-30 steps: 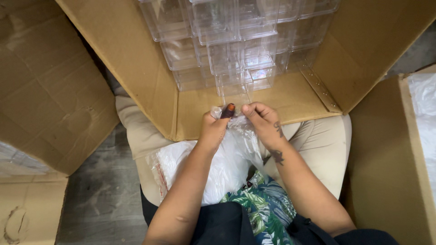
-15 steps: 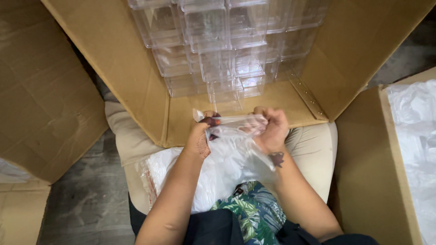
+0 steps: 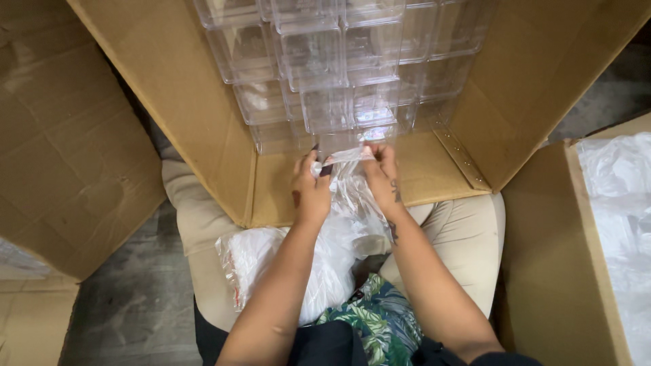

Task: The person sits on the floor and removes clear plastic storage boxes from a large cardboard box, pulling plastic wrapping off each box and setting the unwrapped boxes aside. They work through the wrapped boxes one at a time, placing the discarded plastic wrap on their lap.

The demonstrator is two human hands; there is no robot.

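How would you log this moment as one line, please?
left hand + right hand: pinching small clear bag | over lap | clear boxes stacked in carton

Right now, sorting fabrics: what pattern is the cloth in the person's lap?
Green and white leaf print cloth, head view.

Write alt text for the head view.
Both hands, left hand and right hand, pinch the top edge of a small clear plastic bag over the person's lap. Ahead, an open cardboard box holds stacked clear plastic containers; a bundle of plastic bags rests on the lap.
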